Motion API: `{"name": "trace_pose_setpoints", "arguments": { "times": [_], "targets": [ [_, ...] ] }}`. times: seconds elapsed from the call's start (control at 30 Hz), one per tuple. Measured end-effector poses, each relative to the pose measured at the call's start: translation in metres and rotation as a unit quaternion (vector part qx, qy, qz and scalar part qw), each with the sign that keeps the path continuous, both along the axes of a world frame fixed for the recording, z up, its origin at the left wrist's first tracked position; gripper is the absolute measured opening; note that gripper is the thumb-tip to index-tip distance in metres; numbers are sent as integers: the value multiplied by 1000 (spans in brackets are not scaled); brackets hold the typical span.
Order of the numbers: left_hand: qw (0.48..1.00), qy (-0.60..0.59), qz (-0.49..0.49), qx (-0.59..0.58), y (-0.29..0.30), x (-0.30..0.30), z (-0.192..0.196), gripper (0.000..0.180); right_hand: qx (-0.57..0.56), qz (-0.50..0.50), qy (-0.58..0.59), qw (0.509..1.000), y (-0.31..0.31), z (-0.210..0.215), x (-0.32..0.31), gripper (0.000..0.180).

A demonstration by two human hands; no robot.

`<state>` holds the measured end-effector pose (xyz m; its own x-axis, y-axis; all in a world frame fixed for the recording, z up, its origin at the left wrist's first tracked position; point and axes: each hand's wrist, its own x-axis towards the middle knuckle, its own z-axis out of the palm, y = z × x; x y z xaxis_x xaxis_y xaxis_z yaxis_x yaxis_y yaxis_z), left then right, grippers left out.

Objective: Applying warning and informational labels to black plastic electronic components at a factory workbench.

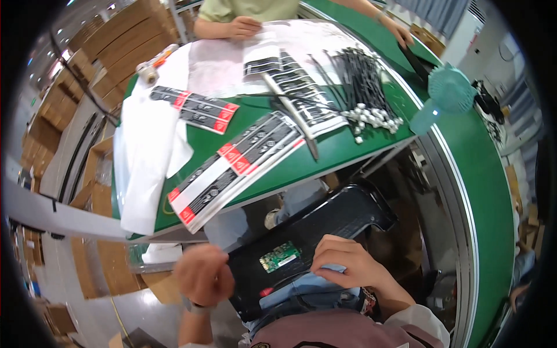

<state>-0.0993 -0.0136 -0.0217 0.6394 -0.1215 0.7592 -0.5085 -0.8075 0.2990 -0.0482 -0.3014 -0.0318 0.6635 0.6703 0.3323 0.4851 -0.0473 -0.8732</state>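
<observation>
On my lap lies a long black plastic housing [325, 226] with a small green circuit board [279, 256] set in it. My right hand [348, 264] grips the housing's near edge just right of the board. At the housing's left end my left hand [203, 274] is curled closed, touching the black plastic; what its fingers hold is hidden.
A green work table [342, 151] ahead carries stacks of black, white and red label strips [232, 165], white plastic bags [145, 151], a bundle of black cable ties [362, 84] and a teal fan [444, 95]. Another person's hand [243, 26] rests at the far edge. Cardboard boxes [125, 43] stand left.
</observation>
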Motion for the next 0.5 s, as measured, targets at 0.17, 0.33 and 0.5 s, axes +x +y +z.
{"name": "trace_pose_setpoints", "arguments": {
  "times": [0.17, 0.33, 0.5],
  "targets": [
    [979, 197, 50, 35, -10, 1, -87, 21, -12, -55, -25, 998, -25, -1, -7, 20],
    [911, 383, -34, 151, 24, 5, -146, 27, -38, -74, -70, 994, -22, 3, -10, 19],
    [938, 277, 65, 199, 2, -19, -93, 22, -2, -111, -75, 991, -18, 3, -6, 20]
  ]
}}
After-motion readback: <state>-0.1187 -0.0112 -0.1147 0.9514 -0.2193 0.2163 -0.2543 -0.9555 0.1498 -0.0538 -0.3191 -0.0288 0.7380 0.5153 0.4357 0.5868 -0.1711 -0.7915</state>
